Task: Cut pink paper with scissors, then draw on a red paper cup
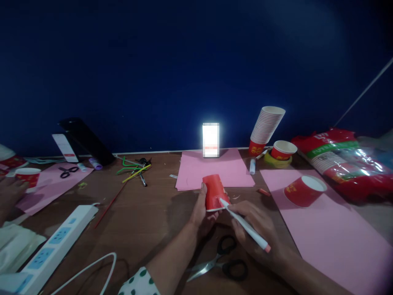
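Above the brown tabletop (147, 221), near black-handled scissors (215, 262), the left hand (201, 207) curls its fingers around a smooth red paper cup (214, 189); the right hand (259, 223) pinches a slim white marker (247, 226), tip against the cup. Pressing too firmly could dent the thin wall — or skid along its curve.

Left hand (200, 207): most fingers lost behind the red cup (213, 189). Right hand (258, 229): far fingers covered by its own near ones, pen (250, 228) tip too small to make out. Phone (211, 139) screen blocked out, unreadable. Scissors (205, 268): one blade partly hidden by left forearm. Left edge cuts a co-worker's hand (12, 196) and power strip (66, 233). Plastic bag (331, 157) runs off right, print blurred.
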### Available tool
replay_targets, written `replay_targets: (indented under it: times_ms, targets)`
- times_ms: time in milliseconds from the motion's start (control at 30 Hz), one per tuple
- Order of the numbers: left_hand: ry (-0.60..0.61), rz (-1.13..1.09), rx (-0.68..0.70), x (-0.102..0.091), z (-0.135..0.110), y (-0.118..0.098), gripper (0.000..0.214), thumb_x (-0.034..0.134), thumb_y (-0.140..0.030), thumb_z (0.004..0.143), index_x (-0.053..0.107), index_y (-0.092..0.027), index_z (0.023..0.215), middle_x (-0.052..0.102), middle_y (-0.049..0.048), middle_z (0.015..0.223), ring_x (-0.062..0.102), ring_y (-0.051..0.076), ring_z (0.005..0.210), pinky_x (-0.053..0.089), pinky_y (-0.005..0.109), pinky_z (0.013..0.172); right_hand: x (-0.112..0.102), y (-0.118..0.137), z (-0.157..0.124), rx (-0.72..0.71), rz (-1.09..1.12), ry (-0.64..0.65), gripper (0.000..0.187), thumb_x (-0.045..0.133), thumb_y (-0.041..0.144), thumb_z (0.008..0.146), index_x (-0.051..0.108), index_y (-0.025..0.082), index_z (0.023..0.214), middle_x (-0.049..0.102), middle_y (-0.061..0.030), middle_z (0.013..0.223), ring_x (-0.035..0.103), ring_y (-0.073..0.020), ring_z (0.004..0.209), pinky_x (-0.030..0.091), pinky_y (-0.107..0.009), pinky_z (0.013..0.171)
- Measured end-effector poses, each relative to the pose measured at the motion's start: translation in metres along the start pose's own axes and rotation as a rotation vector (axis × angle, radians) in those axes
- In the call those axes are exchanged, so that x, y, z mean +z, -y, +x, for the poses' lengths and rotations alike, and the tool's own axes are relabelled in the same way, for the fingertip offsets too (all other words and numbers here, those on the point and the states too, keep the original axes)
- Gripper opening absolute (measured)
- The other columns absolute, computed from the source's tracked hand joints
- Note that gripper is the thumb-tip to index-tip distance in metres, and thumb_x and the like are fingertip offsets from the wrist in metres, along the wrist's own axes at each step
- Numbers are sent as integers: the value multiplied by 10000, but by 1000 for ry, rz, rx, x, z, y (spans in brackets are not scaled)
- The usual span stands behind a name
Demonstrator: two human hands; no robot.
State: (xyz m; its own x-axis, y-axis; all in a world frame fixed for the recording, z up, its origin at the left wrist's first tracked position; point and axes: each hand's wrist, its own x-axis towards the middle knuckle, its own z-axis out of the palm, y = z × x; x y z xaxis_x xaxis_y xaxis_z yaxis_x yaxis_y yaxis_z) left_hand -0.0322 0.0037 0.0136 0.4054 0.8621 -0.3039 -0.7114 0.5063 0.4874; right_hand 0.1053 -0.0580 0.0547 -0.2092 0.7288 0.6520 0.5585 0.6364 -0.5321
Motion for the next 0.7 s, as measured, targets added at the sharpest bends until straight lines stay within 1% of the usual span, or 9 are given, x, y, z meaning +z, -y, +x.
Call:
replay_targets:
  times_ms: [133,367,500,600,700]
  targets:
    - [-3,9,8,2,-2,0,510,548,-564,808,613,-76,942,662,124,867,645,230,892,494,335,858,3,-3,-1,-31,33,8,295,514,72,797,599,223,1036,684,-67,823,661,-195,731,558,-333,651]
    - [-12,24,-7,2,-3,0,517,551,-585,794,613,-94,946,668,123,899,653,225,871,505,323,813,6,-8,-4,-47,33,-24,304,529,57,781,603,220,1027,680,-64,830,654,-192,736,548,-324,653]
    - [2,2,-7,2,-3,0,505,539,-571,809,612,-95,961,669,113,891,653,221,882,507,316,808,5,-9,-4,-20,17,-18,294,530,66,787,609,224,1021,677,-55,824,649,-185,723,538,-316,650]
    - [-3,30,-11,0,-2,0,541,529,-595,803,617,-86,964,673,123,890,654,218,869,512,293,760,3,-10,-5,21,3,-36,287,525,83,790,614,230,1020,676,-48,824,647,-186,710,533,-317,649]
    - [2,50,-19,0,-2,0,557,527,-605,797,620,-82,967,675,132,893,655,223,864,513,288,739,3,-10,-5,28,18,-31,287,521,92,790,614,229,1025,671,-45,819,645,-185,699,531,-314,643]
